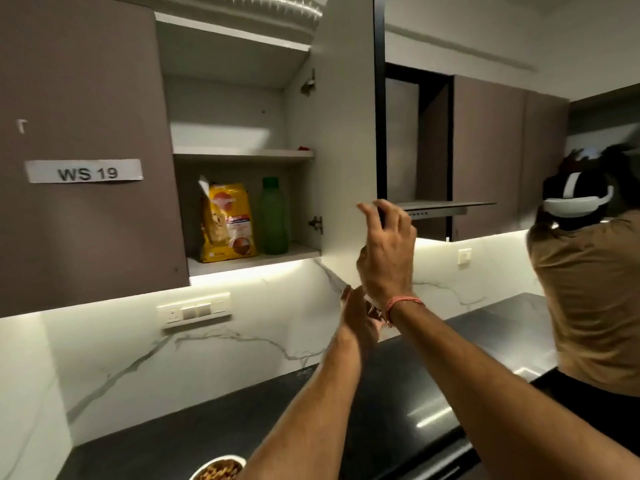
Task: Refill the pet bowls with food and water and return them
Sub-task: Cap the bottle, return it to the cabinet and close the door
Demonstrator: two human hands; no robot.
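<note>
A yellow pet food bag [228, 223] and a green water bottle [274, 216] stand side by side on the lower shelf of an open wall cabinet. My right hand [386, 251] grips the lower edge of the open cabinet door [346, 133]. Just below it, my left hand [358, 317] is raised with fingers apart, holding nothing. At the bottom edge of the view, a white bowl [216, 470] filled with brown kibble sits on the black counter [194, 420], partly hidden by my left forearm.
Another person in a brown shirt [588, 292] stands close on the right at the counter. A closed cabinet door labelled WS 19 [83, 171] is on the left. A switch panel [194, 310] sits on the marble backsplash. A range hood [443, 206] hangs behind the door.
</note>
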